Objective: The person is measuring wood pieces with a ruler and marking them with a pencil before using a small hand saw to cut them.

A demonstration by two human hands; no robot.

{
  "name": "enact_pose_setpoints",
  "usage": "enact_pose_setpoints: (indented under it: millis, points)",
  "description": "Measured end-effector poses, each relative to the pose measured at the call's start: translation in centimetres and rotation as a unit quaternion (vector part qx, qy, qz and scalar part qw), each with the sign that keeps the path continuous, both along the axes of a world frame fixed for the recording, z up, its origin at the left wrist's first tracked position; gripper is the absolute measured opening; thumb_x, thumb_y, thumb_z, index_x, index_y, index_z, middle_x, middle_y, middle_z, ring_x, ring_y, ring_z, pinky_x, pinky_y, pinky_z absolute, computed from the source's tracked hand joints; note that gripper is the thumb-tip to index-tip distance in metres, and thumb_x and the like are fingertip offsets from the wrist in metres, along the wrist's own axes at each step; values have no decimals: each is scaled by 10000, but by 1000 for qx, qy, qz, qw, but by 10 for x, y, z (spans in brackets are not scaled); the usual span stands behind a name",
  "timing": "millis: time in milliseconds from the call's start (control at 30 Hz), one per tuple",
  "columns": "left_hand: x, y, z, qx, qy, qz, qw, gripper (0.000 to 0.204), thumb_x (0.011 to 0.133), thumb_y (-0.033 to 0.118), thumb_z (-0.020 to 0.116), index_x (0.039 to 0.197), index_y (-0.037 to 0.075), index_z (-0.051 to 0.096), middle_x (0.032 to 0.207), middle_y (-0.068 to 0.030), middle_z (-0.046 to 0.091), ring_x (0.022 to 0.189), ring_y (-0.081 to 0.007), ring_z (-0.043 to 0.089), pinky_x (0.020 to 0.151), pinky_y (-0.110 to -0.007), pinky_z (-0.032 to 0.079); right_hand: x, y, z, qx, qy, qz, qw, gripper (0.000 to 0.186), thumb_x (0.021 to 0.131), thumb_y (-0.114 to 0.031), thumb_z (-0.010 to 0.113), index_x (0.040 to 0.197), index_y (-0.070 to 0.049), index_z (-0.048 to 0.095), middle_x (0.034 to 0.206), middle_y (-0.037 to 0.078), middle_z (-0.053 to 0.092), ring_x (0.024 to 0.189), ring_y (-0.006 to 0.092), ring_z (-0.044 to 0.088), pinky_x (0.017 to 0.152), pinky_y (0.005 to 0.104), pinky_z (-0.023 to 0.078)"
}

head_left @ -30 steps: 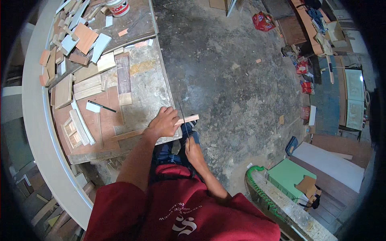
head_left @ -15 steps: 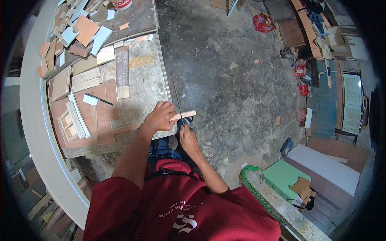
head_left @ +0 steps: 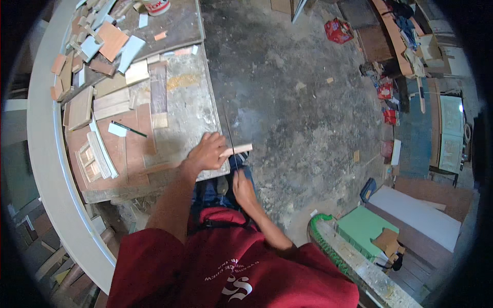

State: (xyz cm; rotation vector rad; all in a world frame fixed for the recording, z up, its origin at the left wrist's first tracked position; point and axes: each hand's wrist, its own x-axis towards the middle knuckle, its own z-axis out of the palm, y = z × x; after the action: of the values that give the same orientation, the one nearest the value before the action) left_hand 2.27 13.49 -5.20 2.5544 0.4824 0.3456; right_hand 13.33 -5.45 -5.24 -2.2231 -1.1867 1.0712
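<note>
My left hand (head_left: 206, 151) presses a pale wooden strip (head_left: 243, 149) onto the right edge of the workbench (head_left: 187, 120), its fingers closed over the wood. The strip's end sticks out past the bench edge, above the floor. In my right hand (head_left: 243, 189), close to my body, is a saw (head_left: 227, 122); its thin dark blade shows edge-on. The blade crosses the overhanging strip just right of my left fingers and points away from me. My right fingers hide the saw's handle, and how deep the blade sits in the wood cannot be seen.
On the bench's left lie a dark pencil (head_left: 128, 129), a small wooden frame piece (head_left: 88, 163) and flat boards (head_left: 112, 104). Offcuts (head_left: 113, 41) pile up at the far left near a white tub (head_left: 156, 6). A green box (head_left: 364, 229) stands at the lower right.
My right hand has drawn the saw back toward my body along the same line. My left hand still holds the strip on the bench edge. The whole view has shifted slightly.
</note>
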Motion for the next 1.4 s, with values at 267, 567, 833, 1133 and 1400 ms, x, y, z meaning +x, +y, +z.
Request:
enact_pose_setpoints:
  millis: [267, 567, 833, 1133, 1400]
  points:
    - [0, -4, -1, -4, -25, -5, 1000, 226, 727, 221, 687, 859, 38, 689, 847, -97, 540, 895, -282, 504, 800, -405, 374, -6, -1, 8, 29, -13, -11, 999, 208, 989, -168, 452, 929, 30, 474, 695, 335, 569, 660, 501, 580, 539, 582, 421]
    - [2, 4, -2, 6, -29, -6, 1000, 192, 728, 215, 685, 825, 51, 669, 849, -98, 529, 890, -284, 502, 777, -408, 376, -6, -15, 8, 14, -26, -2, 1000, 232, 1000, -191, 432, 956, 30, 486, 705, 336, 577, 682, 514, 578, 554, 582, 432]
    - [0, -1, -4, -10, -6, -5, 1000, 215, 753, 231, 679, 858, 43, 684, 850, -88, 533, 905, -278, 505, 797, -403, 372, -5, -2, 6, 27, 1, -17, 999, 254, 1000, -224, 425, 967, 24, 470, 717, 360, 571, 714, 544, 568, 606, 608, 432]
    - [-2, 2, -8, -13, -24, -7, 1000, 216, 743, 220, 688, 862, 40, 684, 867, -97, 546, 926, -274, 511, 816, -408, 372, -6, 12, 12, 13, 3, -17, 1000, 227, 999, -192, 438, 962, 30, 471, 723, 356, 571, 691, 533, 567, 571, 605, 417]
    - [4, 2, -6, -15, -30, -6, 999, 160, 718, 182, 688, 840, 78, 683, 827, -74, 514, 887, -269, 502, 786, -405, 365, 8, 47, 11, 82, 15, -20, 996, 242, 1004, -188, 421, 948, 42, 472, 738, 351, 570, 699, 511, 577, 552, 587, 412]
